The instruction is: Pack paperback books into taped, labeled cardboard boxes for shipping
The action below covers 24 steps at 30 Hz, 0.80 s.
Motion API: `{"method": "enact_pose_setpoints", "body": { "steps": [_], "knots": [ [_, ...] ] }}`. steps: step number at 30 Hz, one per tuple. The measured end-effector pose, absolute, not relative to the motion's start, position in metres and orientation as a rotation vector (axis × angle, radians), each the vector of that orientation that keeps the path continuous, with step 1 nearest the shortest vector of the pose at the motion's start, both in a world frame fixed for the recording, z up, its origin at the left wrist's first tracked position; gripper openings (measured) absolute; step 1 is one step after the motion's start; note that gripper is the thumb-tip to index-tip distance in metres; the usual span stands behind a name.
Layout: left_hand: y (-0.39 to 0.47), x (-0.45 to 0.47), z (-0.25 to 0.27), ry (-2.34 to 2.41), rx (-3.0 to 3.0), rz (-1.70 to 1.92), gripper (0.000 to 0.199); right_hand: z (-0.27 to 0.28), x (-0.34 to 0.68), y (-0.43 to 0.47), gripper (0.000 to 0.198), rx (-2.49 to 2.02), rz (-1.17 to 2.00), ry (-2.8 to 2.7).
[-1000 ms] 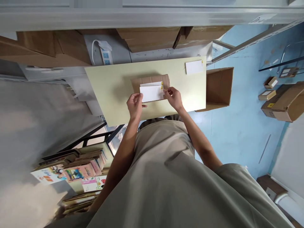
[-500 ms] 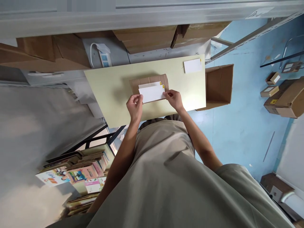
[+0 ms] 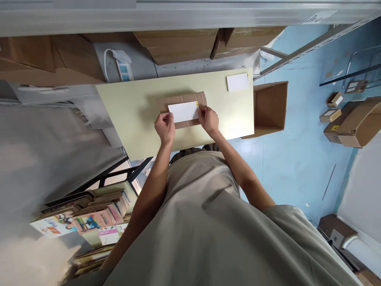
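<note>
My hands [image 3: 165, 126] pinch a sheet [image 3: 183, 111] by both ends over cardboard [image 3: 182, 99], apparently lining it up; next calls for steadiness

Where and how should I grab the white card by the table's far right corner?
Probably pinch the card by its near long edge, coming from your side with the right hand once free: it looks flat on the table, that edge facing you.

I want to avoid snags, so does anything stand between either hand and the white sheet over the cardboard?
Nothing visible does: the left hand and right hand hold the white sheet at opposite ends. The second sheet lies apart, near the far right corner of the table. What lies directly under the held sheet is hidden.
</note>
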State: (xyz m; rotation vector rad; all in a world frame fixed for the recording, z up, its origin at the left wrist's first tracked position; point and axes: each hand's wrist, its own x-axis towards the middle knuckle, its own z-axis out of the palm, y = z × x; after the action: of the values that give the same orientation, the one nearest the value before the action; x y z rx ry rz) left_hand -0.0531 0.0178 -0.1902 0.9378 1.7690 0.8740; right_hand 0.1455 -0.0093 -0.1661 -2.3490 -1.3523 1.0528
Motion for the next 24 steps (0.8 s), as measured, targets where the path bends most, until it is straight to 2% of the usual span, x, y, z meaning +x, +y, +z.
{"method": "enact_pose_setpoints", "body": {
  "steps": [12, 18, 24],
  "knots": [
    [0.022, -0.054, -0.201, 1.805, 0.99, 0.811, 0.016, -0.16, 0.149, 0.004, 0.021, -2.51, 1.064, -1.348],
    [0.021, -0.052, -0.2, 1.81, 1.021, 0.765, 0.015, -0.159, 0.154, 0.02, 0.014, -2.438, 1.194, -1.55],
    [0.022, -0.05, -0.193, 1.877, 1.112, 0.645, 0.01, -0.177, 0.147, 0.046, 0.022, -2.285, 1.048, -1.496]
  ]
}}
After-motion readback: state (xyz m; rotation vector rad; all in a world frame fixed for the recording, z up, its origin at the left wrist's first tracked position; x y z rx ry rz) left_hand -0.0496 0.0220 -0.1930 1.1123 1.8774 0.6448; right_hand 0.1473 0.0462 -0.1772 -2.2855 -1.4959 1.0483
